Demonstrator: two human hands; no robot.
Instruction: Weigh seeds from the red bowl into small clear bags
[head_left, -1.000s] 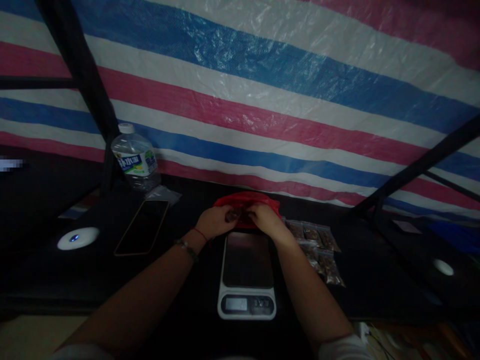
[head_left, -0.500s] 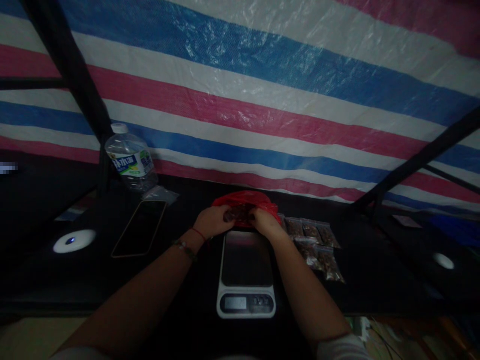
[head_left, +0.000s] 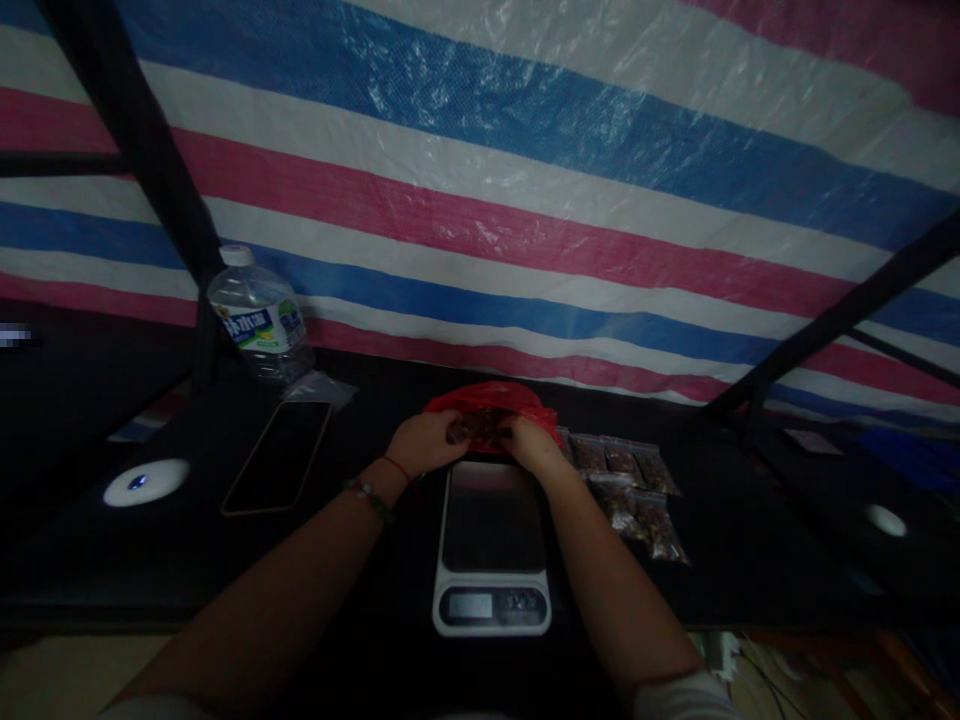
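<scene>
A crumpled red plastic bag (head_left: 517, 397) lies open behind a kitchen scale (head_left: 493, 520), with dark brown contents in its mouth. At the bag's left side, my left hand (head_left: 427, 442) is closed on a small clear plastic bag (head_left: 466, 430) that looks dark inside. My right hand (head_left: 531, 446) reaches into the red bag from the right, fingers bent inward; what they pinch is too dark to make out. On the scale's platform nothing rests. Several small zip bags (head_left: 621, 462) of brown bits lie to the right of my right hand.
A phone (head_left: 279, 458) and a white oval device (head_left: 146, 483) lie on the black table at left. Behind the phone are a flat clear bag (head_left: 326, 388) and a big plastic bottle (head_left: 262, 320). Black frame bars slant up at both sides before a striped sheet (head_left: 480, 220).
Both hands stay at the red bag, almost in the same place. The small bag at my left fingers shifts very slightly; otherwise only the view moves a little.
</scene>
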